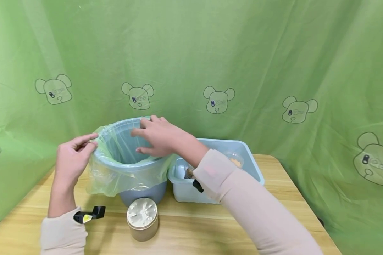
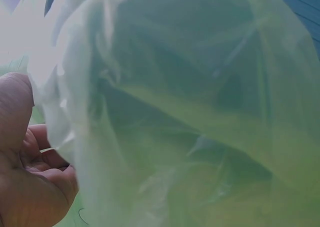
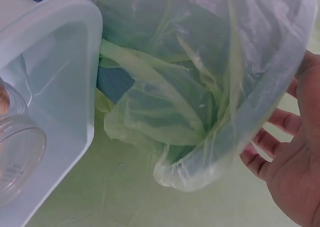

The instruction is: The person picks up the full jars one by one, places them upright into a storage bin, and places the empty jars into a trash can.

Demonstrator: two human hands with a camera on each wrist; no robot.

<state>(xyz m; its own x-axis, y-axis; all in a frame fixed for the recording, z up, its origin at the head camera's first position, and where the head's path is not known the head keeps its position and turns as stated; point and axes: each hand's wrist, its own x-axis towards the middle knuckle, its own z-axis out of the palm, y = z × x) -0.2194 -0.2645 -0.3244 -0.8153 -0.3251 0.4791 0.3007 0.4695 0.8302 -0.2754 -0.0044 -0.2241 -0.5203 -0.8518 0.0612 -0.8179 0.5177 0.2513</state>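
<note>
A thin, pale green garbage bag lines a round blue trash bin, its edge folded outward over the rim and hanging down the sides. At the rim's left side, my left hand pinches the bag between thumb and fingers. My right hand hovers across the bin's right side, fingers spread and loosely bent over the opening. In the right wrist view those fingers lie right beside the bag-covered rim. Bag film fills most of the left wrist view and hides the bin there.
A silvery lidded tin stands in front of the bin on the wooden table. Right of the bin is a light blue basin with clear containers inside, partly behind my right forearm. A green curtain hangs behind.
</note>
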